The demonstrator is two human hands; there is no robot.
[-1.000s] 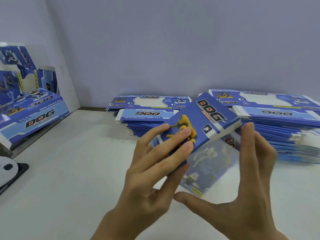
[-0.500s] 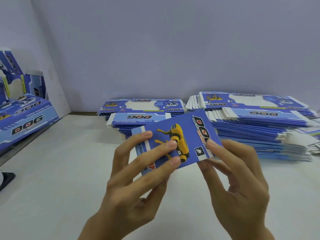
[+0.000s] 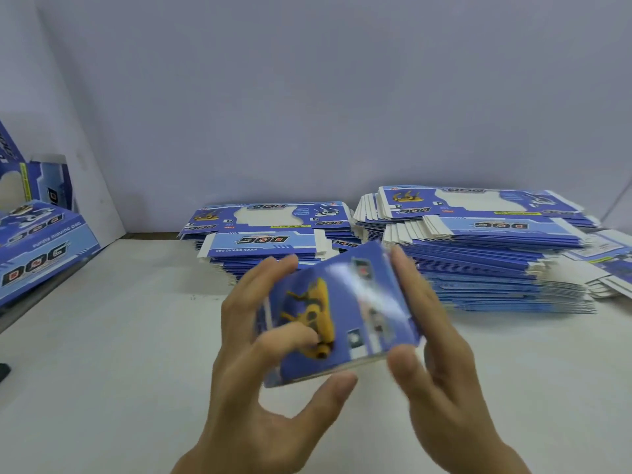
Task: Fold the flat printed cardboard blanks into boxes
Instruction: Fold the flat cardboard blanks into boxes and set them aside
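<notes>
A blue printed box (image 3: 338, 316) with a yellow toy dog picture is held in the air between both hands, blurred by motion. My left hand (image 3: 270, 378) grips its left side, fingers over the printed face and thumb under the lower edge. My right hand (image 3: 434, 364) holds its right side, fingers curled round the edge. Two stacks of flat blanks lie behind on the white table (image 3: 119, 336): a middle stack (image 3: 270, 234) and a taller right stack (image 3: 485, 241).
Folded boxes (image 3: 37, 248) are piled at the left, leaning against a white panel (image 3: 92, 186). A grey wall stands behind the stacks. A small dark object (image 3: 4, 371) sits at the left edge. Loose blanks (image 3: 605, 268) spill at the far right.
The box has turned in my hands and moved slightly lower and rightward. My right hand has shifted from pinching its right end to wrapping round the right side.
</notes>
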